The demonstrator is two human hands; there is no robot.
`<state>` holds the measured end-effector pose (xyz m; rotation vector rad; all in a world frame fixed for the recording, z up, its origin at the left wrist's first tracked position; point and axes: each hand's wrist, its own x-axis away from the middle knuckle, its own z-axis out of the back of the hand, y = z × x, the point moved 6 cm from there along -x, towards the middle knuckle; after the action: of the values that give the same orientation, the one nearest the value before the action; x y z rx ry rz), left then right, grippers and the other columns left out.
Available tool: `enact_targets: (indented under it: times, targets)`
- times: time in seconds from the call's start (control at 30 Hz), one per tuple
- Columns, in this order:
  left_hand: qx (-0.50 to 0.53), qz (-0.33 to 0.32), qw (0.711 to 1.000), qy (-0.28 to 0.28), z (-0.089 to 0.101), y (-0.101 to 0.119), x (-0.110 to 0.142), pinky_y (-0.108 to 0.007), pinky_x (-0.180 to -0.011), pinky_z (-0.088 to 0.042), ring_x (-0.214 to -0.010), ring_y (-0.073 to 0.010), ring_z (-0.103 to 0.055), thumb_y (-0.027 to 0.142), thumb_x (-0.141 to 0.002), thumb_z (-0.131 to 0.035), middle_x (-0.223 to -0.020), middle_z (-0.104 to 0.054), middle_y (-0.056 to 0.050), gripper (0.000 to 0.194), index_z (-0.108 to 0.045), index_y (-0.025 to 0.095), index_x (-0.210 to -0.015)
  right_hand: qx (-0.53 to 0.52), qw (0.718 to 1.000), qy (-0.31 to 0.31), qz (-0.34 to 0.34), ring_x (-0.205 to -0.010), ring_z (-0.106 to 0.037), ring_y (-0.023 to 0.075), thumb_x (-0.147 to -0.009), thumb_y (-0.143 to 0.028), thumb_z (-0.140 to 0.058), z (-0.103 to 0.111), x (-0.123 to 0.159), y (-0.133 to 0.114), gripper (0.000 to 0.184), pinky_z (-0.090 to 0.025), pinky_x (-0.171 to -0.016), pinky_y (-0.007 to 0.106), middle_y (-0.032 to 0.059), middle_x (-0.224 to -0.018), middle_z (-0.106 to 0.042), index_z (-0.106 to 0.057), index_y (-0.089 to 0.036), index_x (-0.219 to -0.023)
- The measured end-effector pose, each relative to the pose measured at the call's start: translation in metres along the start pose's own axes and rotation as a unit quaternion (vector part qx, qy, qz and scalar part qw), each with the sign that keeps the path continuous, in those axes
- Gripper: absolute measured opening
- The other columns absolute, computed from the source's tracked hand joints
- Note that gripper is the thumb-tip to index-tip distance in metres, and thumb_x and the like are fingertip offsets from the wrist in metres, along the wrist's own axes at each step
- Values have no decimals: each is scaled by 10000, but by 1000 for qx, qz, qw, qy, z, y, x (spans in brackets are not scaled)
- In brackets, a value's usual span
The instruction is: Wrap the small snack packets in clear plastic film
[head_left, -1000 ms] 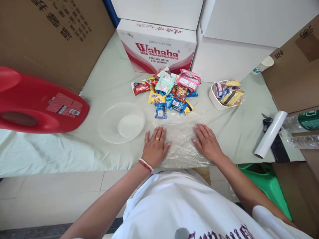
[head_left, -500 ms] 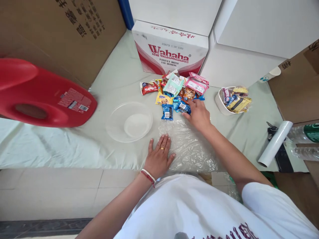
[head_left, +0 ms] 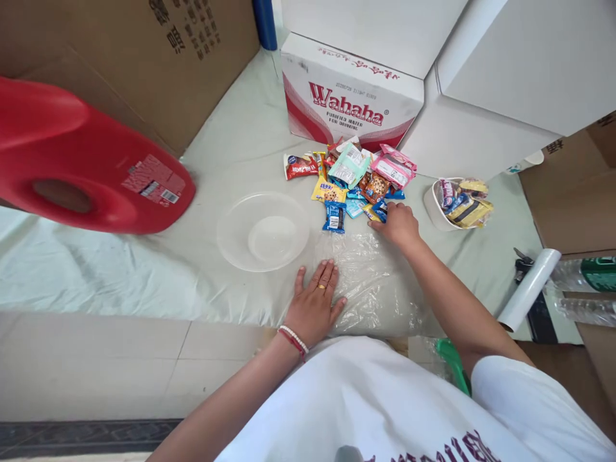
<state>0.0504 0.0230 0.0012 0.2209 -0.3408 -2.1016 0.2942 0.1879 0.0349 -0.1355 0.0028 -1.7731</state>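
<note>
While the left hand (head_left: 312,308) lies flat on clear plastic (head_left: 366,276) near the front edge of the table (head_left: 144,289), the right hand (head_left: 400,223) pinches a blue packet (head_left: 380,208) farther back; picking appears underway, next calling for clean lifting

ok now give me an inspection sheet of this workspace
surface: pale green cloth, creased
job's things: wrapped snacks piled by the Wahaha box; clear plastic spread in front
clutter: translucent dish, red jug, filled white tub, white roll, clear bottles
hands: left hand flat at the plastic's left edge; right hand gripping a blue packet
cables: nothing seen
surroundings: cardboard both sides, white boxes behind, tiled floor below
</note>
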Motion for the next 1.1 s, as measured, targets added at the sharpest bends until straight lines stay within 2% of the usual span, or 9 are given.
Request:
enact_targets:
  times: [0.1, 0.2, 0.3, 0.37, 0.5, 0.7, 0.93, 1.03, 1.1]
  targets:
    - [5, -2, 1000, 2, 0, 0, 0, -602, -1296, -75, -1561, -287, -309, 476, -1047, -348, -1659, -336, -146, 645, -369, 131, -1592, 24, 999, -19, 16, -1079, -588, 359, -842, -482, -708, 3, 0, 2, 495, -490, -796, 396, 199, -1126, -682, -676, -151, -1208]
    - [10, 3, 1000, 9, 1, 1, 1, -585, -1300, -58, -1561, -277, -309, 482, -1048, -339, -1663, -329, -142, 649, -361, 135, -1596, 22, 999, -11, 38, -1015, -601, 338, -814, -437, -726, 23, 15, 27, 444, -475, -799, 383, 166, -1043, -693, -703, -159, -1160]
    - [11, 6, 1000, 13, 0, 1, 0, -584, -1300, -48, -1565, -279, -300, 485, -1044, -344, -1666, -326, -141, 655, -355, 138, -1599, -42, 995, 18, 88, -942, -613, 307, -801, -450, -733, 49, 49, 48, 487, -475, -820, 391, 132, -1013, -689, -698, -165, -1194]
    - [9, 6, 1000, 13, -1, 0, -2, -594, -1298, -36, -1569, -283, -289, 485, -1042, -348, -1669, -319, -146, 658, -357, 133, -1597, -104, 982, 6, 156, -959, -616, 299, -814, -462, -729, 54, 79, 45, 519, -476, -864, 399, 121, -1062, -692, -676, -179, -1245]
    - [4, 7, 1000, 15, -1, -4, -11, -620, -1286, 3, -1574, -297, -273, 492, -1033, -372, -1674, -299, -164, 679, -347, 117, -1599, -141, 946, -80, 282, -1059, -591, 286, -859, -341, -702, 30, 131, 5, 475, -450, -952, 393, 109, -1203, -684, -638, -220, -1313]
    - [-1, -3, 999, 32, 10, -15, -14, -593, -1288, -69, -1565, -309, -291, 458, -1015, -444, -1672, -311, -175, 675, -356, 115, -1589, -93, 945, -102, 297, -1109, -521, 292, -845, -189, -681, -9, 139, -20, 526, -435, -966, 406, 129, -1299, -630, -601, -195, -1365]
    - [-9, -57, 997, 52, 14, -17, 8, -587, -1279, -98, -1509, -284, -406, 345, -1038, -442, -1603, -467, -114, 512, -446, 239, -1539, -72, 952, -99, 281, -1139, -519, 334, -847, -259, -747, -13, 136, -23, 627, -454, -957, 457, 145, -1342, -598, -550, -222, -1441]
    - [-17, -41, 997, 69, 18, -21, 14, -608, -1265, -137, -1515, -318, -393, 346, -1019, -489, -1603, -454, -163, 556, -420, 192, -1549, -109, 952, -86, 274, -1233, -503, 359, -844, -342, -781, -2, 145, -15, 801, -458, -1017, 510, 146, -1483, -500, -407, -259, -1548]
    - [-15, -74, 993, 94, 25, -20, 20, -611, -1269, -128, -1529, -313, -370, 283, -1003, -511, -1588, -477, -164, 542, -434, 201, -1533, -151, 945, -63, 283, -1270, -499, 350, -892, -372, -739, 12, 159, 0, 796, -452, -1055, 532, 144, -1516, -467, -344, -283, -1577]
